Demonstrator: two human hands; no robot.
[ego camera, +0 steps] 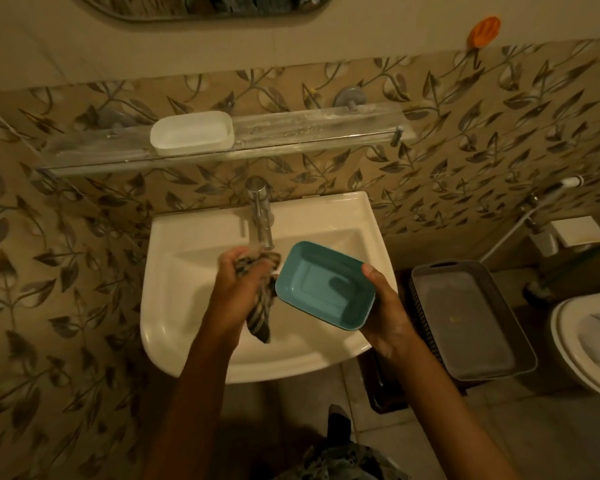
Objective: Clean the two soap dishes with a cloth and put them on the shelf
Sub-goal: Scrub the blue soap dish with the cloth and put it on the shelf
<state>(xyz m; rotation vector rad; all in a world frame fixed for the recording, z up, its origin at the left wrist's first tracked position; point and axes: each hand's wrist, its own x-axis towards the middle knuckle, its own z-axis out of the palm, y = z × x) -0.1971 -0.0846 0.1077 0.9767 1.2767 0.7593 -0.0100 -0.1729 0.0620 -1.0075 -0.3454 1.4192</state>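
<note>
My right hand (383, 317) grips a teal soap dish (324, 285) by its right edge and holds it tilted over the white sink (174, 306). My left hand (238, 282) is closed around a striped cloth (260, 320) under the tap (262, 216), where water runs onto it. The cloth's tail hangs below my fist. A white soap dish (192, 133) stands on the glass shelf (309, 133) on the wall above the sink, left of the shelf's middle.
A grey plastic basket (471, 320) stands on the floor right of the sink. A toilet (586, 341) is at the far right. An orange holder (484, 31) is stuck on the wall at the upper right. The mirror's lower edge (201, 10) is above the shelf.
</note>
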